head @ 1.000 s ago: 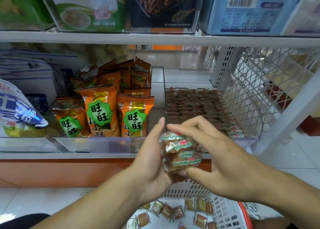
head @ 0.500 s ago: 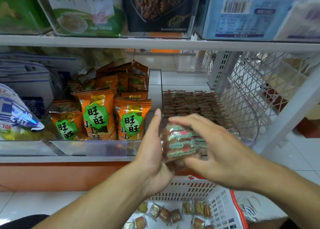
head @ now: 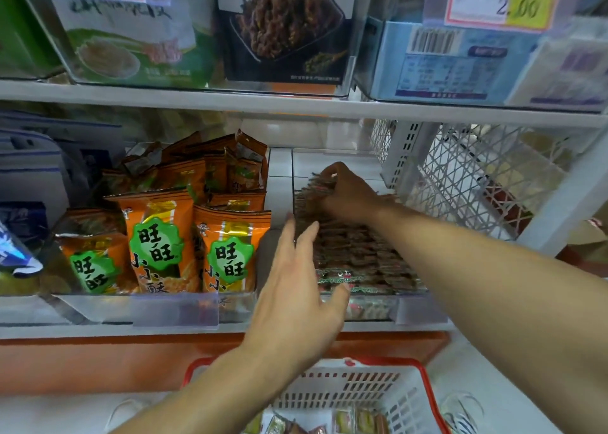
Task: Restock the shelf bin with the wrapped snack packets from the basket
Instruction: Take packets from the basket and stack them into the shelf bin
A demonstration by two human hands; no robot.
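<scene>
Wrapped snack packets (head: 358,252) fill the clear shelf bin (head: 411,308) in tight rows, front lip to well back, leaving bare floor only behind them. In the head view the right hand (head: 348,193) reaches deep into the bin, fingers curled over a clump of packets at the far end of the rows; it seems to grip them, though blur hides the pinch. The left hand (head: 296,289) hovers at the bin's front left corner, fingers straight and spread, holding nothing, just beside the orange snack bags (head: 227,246). Below, the red-rimmed basket (head: 424,387) holds more packets, well apart from the shelf edge.
</scene>
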